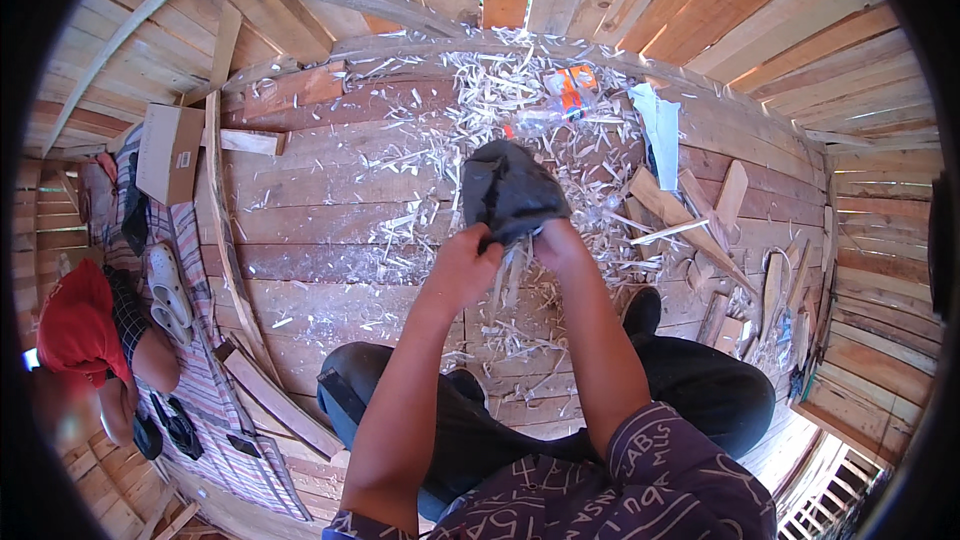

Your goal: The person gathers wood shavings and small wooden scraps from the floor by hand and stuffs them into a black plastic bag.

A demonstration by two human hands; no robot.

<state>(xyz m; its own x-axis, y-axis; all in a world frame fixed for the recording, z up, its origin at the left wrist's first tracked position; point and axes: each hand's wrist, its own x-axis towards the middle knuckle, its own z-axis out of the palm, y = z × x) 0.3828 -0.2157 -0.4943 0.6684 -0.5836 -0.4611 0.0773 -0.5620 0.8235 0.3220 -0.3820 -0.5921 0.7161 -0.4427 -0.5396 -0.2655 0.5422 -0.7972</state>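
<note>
A soft, dark pouch-like piece (518, 185), black and creased, is held up in front of me over the plank floor. Whether it is a bag or a cap I cannot tell. My left hand (467, 265) is closed on its near left edge, thumb and fingers pinching the material. At the near right edge, my right hand (560, 245) reaches under or into the piece, so its fingers are hidden. Pale wood shavings (480, 90) lie thickly on the floor beneath and beyond it.
An orange-and-clear plastic wrapper (572, 90) and a light blue sheet (657, 130) lie beyond my hands. Wood offcuts (690, 225) are scattered right. At left, a person in red (80, 320) sits by a striped mat (215, 380), grey clogs (168, 290) and a cardboard box (170, 153).
</note>
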